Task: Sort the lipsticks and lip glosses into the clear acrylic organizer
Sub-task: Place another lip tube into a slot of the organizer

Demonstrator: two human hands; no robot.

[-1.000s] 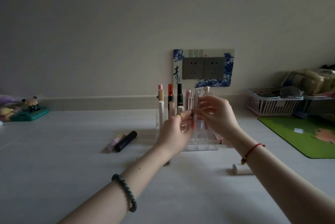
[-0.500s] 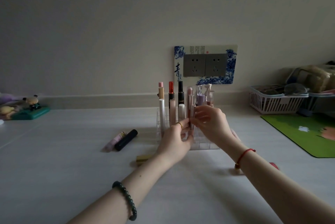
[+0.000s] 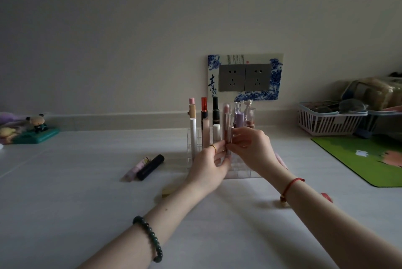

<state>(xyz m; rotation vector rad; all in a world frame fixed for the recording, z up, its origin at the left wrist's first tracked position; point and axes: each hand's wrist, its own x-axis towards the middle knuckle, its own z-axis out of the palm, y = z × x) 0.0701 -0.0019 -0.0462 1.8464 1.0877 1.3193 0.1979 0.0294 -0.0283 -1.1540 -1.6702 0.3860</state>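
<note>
**Step in hand.** Insertion of one item. The left hand (image 3: 208,164) and the right hand (image 3: 252,149) meet over the clear acrylic organizer (image 3: 191,146), which stands on the surface (image 3: 87,203) at 12 o'clock from the person, close to the wall. Both hands hold a slim lip gloss tube (image 3: 228,137) upright above the middle cells. The left fingers (image 3: 220,149) pinch its lower part. The right fingers (image 3: 239,138) are curled and pinch it from the 3 o'clock side. Whether the base has entered a cell cannot be told, as the hands cover it.

**Next move, as judged.** Keep the tube vertical, lower it into a free cell, then release. The back row at 12 o'clock is already filled with upright items, among them a red-capped tube (image 3: 204,112), a black tube (image 3: 215,109) and a purple tube (image 3: 239,116), so side clearance is small. A tilted entry could knock a neighbour.

**Remaining items.** At 9 o'clock from the organizer, a pink tube (image 3: 137,167) and a black-capped tube (image 3: 151,166) lie touching on the surface. A gold tube (image 3: 168,190) lies at 7 o'clock, partly behind the left wrist. A red item (image 3: 326,197) shows at 4 o'clock, beyond the right forearm.

**Surroundings.** A white basket (image 3: 319,120) and a green mat (image 3: 359,160) lie at 3 o'clock, well apart. Neither obstructs the work.
</note>
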